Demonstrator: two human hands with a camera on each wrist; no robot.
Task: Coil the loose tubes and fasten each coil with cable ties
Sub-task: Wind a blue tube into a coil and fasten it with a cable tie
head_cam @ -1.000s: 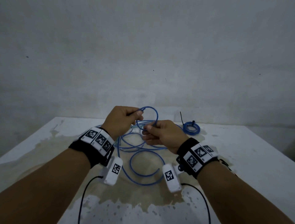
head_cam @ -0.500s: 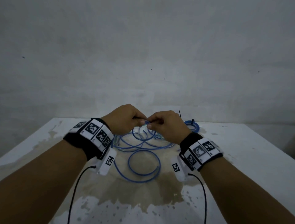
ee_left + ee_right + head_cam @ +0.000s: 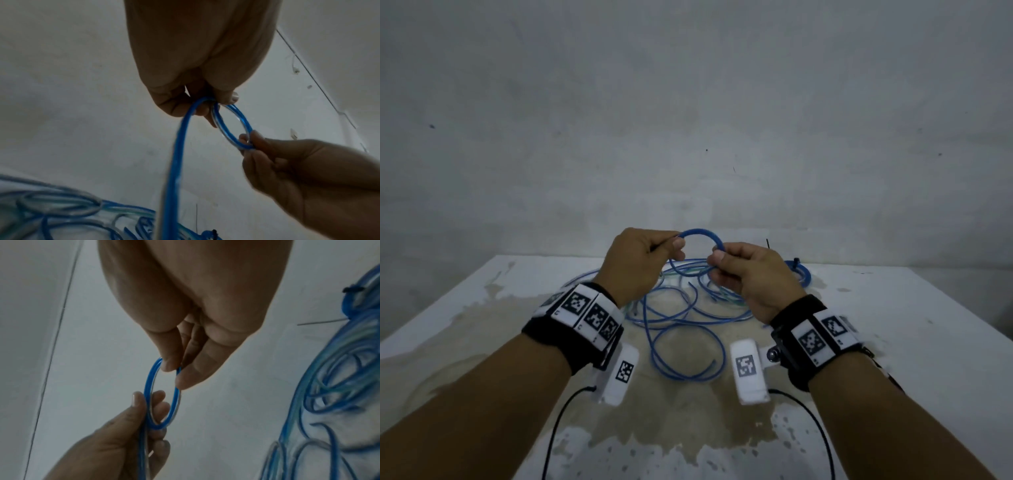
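Head view: fingers [image 3: 678,244] pinching blue tube loop [image 3: 700,234].

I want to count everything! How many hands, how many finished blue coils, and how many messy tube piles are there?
Hands: 2, left hand and right hand
Finished coil with a cable tie: 1
Loose tube pile: 1
Total: 4

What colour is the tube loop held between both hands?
Blue, translucent. The tube loop shows best in the left wrist view.
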